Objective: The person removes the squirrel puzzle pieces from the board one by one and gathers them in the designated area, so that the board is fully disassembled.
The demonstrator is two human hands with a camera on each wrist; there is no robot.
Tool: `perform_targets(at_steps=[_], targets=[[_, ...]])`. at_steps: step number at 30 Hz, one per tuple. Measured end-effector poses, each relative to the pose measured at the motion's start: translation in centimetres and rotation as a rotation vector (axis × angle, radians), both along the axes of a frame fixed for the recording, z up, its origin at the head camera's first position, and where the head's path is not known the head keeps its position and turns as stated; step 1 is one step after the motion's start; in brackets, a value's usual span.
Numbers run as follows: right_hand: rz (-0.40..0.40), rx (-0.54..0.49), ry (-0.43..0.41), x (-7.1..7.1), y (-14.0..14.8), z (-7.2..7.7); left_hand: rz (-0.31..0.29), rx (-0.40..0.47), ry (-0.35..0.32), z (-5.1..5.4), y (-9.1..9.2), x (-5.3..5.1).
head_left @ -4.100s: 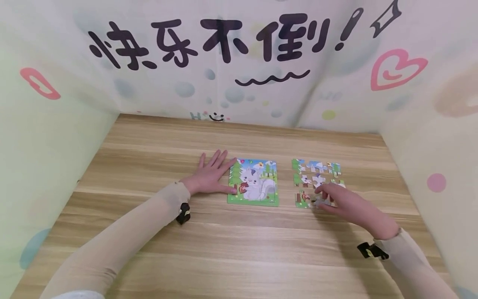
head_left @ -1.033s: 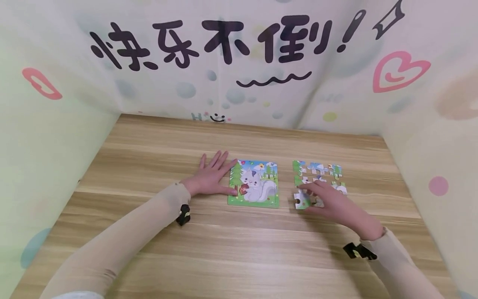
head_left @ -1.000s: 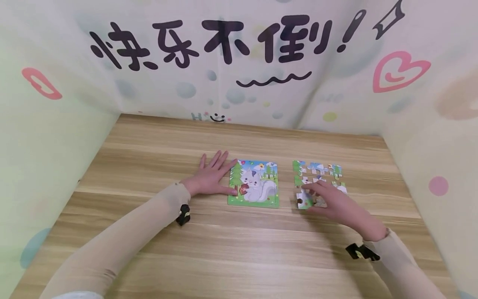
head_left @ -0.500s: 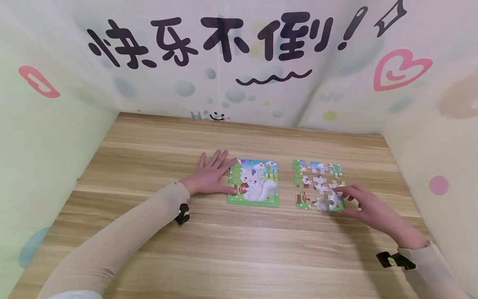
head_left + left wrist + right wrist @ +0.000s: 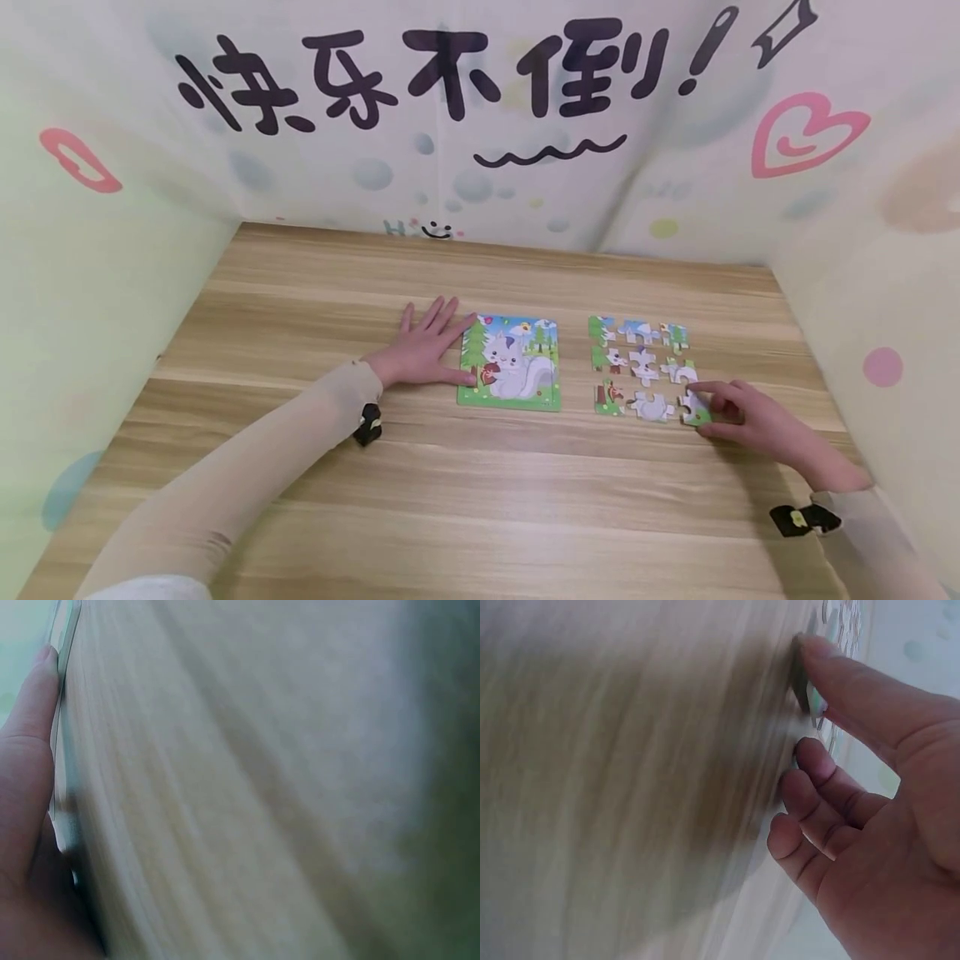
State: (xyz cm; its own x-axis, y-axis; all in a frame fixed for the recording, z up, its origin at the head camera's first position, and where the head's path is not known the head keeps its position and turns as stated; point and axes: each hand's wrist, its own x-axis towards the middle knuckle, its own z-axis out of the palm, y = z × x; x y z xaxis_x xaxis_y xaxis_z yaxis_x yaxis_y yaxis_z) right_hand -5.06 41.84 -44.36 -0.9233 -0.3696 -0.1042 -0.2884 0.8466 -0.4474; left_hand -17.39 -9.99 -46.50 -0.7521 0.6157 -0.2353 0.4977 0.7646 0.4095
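Observation:
My left hand [image 5: 416,352] lies spread on the table, its thumb and forefinger touching the left edge of a square squirrel puzzle board [image 5: 517,392]. In the left wrist view, the thumb [image 5: 34,712] rests along the board's edge. On the right, my right hand [image 5: 757,421] pinches a jigsaw piece [image 5: 697,410] between thumb and forefinger, at the lower right corner of the loose pieces. The right wrist view has the thumb [image 5: 855,690] against that piece [image 5: 801,679], seen edge-on, while the other fingers curl loosely.
Several loose jigsaw pieces [image 5: 642,367] lie in three spaced rows right of the board, picture side up. Beneath everything is a wood-grain table [image 5: 480,500]. A printed cloth wall [image 5: 442,175] rises behind it, with more cloth at both sides.
My right hand was above the lower left loose pieces a second ago, holding a jigsaw piece. It has carried that piece rightward to the bottom right corner. My left hand stays in place.

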Motion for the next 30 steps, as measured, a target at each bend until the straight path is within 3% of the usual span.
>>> perform_targets(at_steps=[9,17,30], targets=[[-0.033,-0.011,-0.014,0.61,0.38,-0.37,0.005,-0.017,-0.004,-0.35,-0.1,0.16],[0.004,-0.056,0.036,0.12,0.59,-0.73,0.004,-0.012,-0.001,0.25,-0.07,0.18],[-0.02,-0.089,0.006,0.22,0.89,-0.77,-0.004,-0.018,-0.028,0.15,0.23,-0.08]])
